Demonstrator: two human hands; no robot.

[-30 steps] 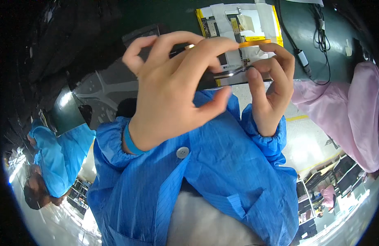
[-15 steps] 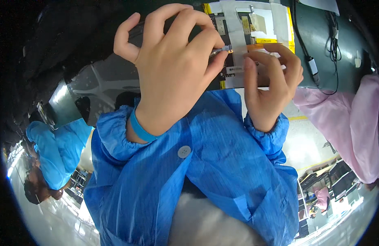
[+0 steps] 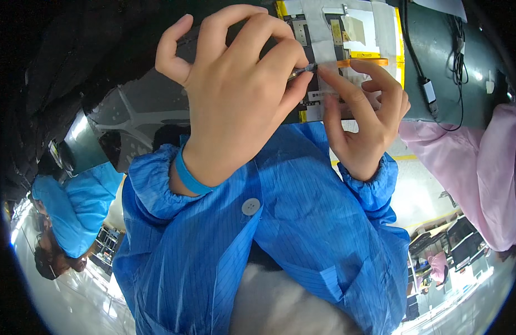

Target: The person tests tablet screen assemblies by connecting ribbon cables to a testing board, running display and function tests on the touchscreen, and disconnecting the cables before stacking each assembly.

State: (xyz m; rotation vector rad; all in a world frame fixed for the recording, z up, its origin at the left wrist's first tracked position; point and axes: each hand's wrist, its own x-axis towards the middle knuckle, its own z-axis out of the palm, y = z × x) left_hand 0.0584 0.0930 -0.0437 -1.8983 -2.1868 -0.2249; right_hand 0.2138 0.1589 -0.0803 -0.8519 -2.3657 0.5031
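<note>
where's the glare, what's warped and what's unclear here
Head view: glare whitens the floor at right, with milder sheen on the green tabletop; head view: fisheye tilts background clutter at lower right, inside a black rim; head view: thin piece in the left hand too small to identify.

At near edge of table (image 3: 474, 103): electronic assembly (image 3: 364, 28), strip (image 3: 360, 63) on its right half. Over left side of assembly: thin tool (image 3: 302, 71) in left hand (image 3: 235, 95). Over near right part: right hand (image 3: 365, 114). Just right of assembly: cable with plug (image 3: 429, 90); farther right, bundled cord (image 3: 459, 53); behind that, sheet (image 3: 447, 5).
</note>
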